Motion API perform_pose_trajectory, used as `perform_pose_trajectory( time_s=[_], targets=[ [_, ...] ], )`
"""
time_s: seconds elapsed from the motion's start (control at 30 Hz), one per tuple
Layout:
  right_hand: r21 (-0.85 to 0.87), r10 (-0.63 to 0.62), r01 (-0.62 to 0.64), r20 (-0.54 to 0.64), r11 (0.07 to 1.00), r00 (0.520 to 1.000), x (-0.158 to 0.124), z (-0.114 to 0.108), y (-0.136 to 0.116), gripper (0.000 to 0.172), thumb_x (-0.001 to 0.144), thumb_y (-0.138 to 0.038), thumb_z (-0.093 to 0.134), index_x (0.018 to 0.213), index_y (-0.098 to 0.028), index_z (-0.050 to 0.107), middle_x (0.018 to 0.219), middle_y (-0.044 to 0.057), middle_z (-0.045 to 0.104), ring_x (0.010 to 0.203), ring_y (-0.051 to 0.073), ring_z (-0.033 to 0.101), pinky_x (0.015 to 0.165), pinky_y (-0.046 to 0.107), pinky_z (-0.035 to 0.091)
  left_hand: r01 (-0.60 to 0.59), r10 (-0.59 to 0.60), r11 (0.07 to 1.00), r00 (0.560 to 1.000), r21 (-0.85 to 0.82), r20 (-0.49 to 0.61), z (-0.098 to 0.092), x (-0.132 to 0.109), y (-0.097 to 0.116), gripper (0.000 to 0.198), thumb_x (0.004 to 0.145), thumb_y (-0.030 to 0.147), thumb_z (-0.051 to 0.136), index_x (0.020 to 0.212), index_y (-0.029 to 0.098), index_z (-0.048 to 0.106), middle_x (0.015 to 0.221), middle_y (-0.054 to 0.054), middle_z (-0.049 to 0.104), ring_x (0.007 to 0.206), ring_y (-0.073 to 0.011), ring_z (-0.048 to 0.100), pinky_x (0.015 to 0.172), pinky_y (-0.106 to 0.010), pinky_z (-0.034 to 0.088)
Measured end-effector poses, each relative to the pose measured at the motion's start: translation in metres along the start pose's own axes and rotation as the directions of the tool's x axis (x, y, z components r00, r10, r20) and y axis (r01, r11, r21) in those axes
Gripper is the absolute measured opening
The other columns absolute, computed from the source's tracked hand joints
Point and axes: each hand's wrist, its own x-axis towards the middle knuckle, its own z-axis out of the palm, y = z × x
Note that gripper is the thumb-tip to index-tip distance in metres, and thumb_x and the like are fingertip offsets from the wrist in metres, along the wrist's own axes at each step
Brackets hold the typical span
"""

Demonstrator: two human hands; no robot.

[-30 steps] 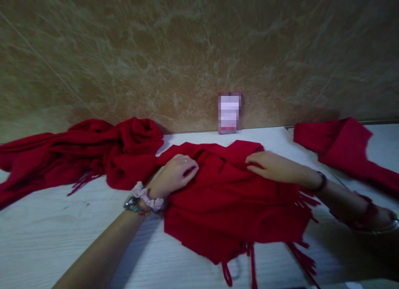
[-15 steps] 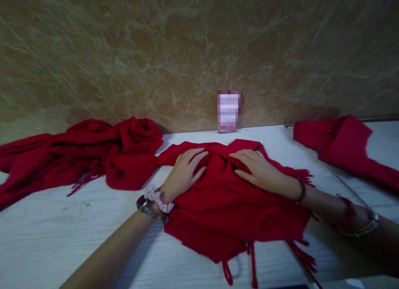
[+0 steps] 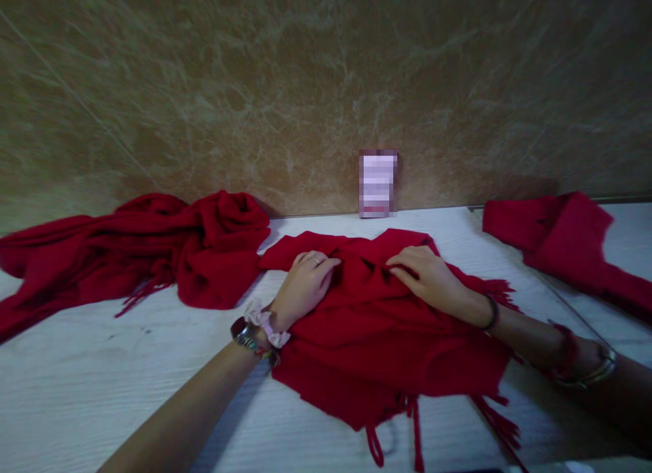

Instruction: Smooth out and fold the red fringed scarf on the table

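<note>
A red fringed scarf (image 3: 367, 344) lies bunched in front of me, with loose tassels hanging toward the near side. My left hand (image 3: 308, 286) rests on its upper left part, fingers curled and closed on a fold of the fabric. Opposite it, my right hand (image 3: 425, 276) pinches the scarf between thumb and fingers. Between the two hands the cloth is gathered into small creases. The fingertips of both hands are partly hidden in the folds.
More crumpled red fabric (image 3: 219, 255) with a fringe lies to the left, touching the middle scarf. A folded red piece (image 3: 565, 235) sits at the right. A blurred phone-like object (image 3: 377, 184) leans against the marbled wall (image 3: 244, 85) behind the white wood-grain table (image 3: 127, 391).
Both hands have closed from spread fingers into pinches on the scarf. The left fingers have curled in most. The view has shifted slightly.
</note>
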Motion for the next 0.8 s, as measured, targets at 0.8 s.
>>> perform_pose_trajectory(
  time_s=[0.8],
  targets=[
    [-0.076,0.087,-0.127,-0.390,0.989,0.916,0.011,-0.064,0.007,0.012,0.079,-0.022,0.047,0.080,-0.023,0.058,0.077,0.004,0.062,0.072,0.019,0.057,0.064,0.032,0.044,0.134,-0.120,0.991,0.864,-0.006,-0.489,-0.049,0.005,-0.008,0.012,0.081,0.021,0.047,0.079,0.017,0.058,0.076,-0.004,0.055,0.079,-0.0174,0.051,0.074,-0.031,0.040]
  ],
)
